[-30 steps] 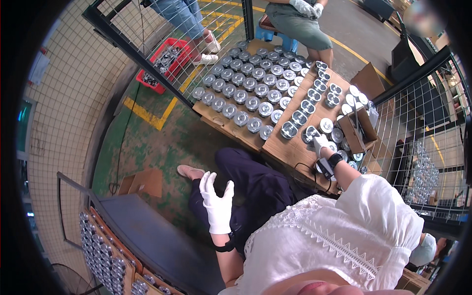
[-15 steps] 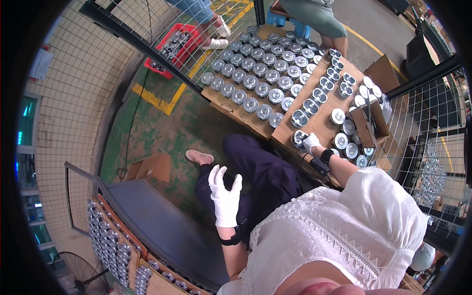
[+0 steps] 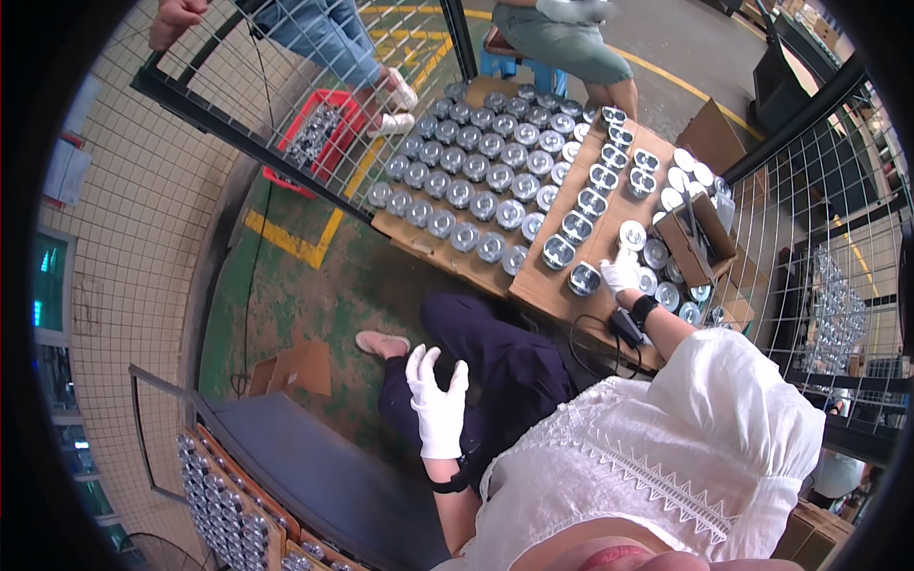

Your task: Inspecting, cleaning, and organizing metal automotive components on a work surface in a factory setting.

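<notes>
My left hand (image 3: 440, 409), in a white glove, is raised beside my lap with nothing in it, fingers curved and apart. Over the right part of the cardboard-covered table my gloved right hand (image 3: 622, 274) stretches its fingers to the near edge of a crown-up metal piston (image 3: 632, 234). Whether the fingertips press on it I cannot tell. Just left of this hand sits a piston with its hollow side up (image 3: 584, 279). A row of similar hollow-side-up pistons (image 3: 592, 202) runs away from me on the cardboard sheet (image 3: 547, 278).
Crown-up pistons (image 3: 461, 195) fill the left of the table. An opened carton (image 3: 697, 238) stands among pistons at right. Beyond the wire mesh fence (image 3: 228, 90) is a red crate (image 3: 286, 173) of metal parts. A co-worker's gloved hand (image 3: 576, 10) shows at the back.
My right hand has left the nearest hollow-side-up piston and moved right and away to the crown-up one. My left hand stays nearly still. The view has shifted slightly; a co-worker's hand appears upper left.
</notes>
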A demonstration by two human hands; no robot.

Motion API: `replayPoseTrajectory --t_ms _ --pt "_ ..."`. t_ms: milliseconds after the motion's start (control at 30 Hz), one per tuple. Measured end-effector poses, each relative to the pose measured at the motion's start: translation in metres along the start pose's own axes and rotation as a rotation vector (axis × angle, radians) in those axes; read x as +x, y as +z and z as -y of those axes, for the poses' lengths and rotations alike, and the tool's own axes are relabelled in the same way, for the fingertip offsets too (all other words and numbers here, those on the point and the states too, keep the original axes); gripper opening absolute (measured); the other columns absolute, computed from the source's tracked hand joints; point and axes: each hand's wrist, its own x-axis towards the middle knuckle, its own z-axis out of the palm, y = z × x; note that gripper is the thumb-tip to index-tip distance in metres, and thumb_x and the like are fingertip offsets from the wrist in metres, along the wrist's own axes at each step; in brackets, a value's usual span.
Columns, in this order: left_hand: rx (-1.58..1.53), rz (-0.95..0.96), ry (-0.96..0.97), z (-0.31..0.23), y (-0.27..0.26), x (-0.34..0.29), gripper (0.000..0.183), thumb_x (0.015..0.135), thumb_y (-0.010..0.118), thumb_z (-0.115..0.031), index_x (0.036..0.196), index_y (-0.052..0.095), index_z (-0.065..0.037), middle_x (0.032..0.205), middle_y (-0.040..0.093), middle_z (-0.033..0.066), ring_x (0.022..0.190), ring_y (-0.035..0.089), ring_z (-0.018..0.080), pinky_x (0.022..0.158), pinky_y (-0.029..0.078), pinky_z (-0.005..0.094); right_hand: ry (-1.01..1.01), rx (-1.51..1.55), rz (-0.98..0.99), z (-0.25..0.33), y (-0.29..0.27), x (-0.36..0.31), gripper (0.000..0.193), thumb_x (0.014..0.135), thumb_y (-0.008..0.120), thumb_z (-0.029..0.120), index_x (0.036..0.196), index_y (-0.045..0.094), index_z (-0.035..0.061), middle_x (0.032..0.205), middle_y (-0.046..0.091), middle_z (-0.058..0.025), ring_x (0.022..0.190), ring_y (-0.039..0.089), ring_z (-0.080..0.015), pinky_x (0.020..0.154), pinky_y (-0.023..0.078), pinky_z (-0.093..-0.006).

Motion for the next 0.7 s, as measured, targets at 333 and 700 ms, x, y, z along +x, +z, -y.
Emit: replayPoseTrajectory --t_ms 333,700 --pt "0.052 -0.013 -0.036 0.004 -0.008 -0.003 0.052 0.089 0.079 -0.032 0.129 0.059 -0.005 0.145 0.049 0.0229 0.13 0.054 0.0429 0.103 0.051 0.0505 -0.138 -0.389 0.182 -0.014 -0.035 0.077 0.058 0.083 0.07 0.011 0.137 0.05 0.0172 0.133 0.054 -0.0158 0.122 0.057 -0.0373 0.098 0.051 -0.0481" --pt "-0.011 -0.005 -0.091 0.009 -0.006 -0.013 0.056 0.088 0.08 -0.032 0.133 0.058 -0.006 0.147 0.048 0.0207 0.125 0.059 0.0426 0.101 0.053 0.0498 -0.048 -0.088 -0.025 0.046 -0.071 0.049 0.089 0.077 0.078 0.017 0.154 0.034 0.0162 0.131 0.053 -0.0201 0.113 0.058 -0.0437 0.095 0.052 -0.0495"
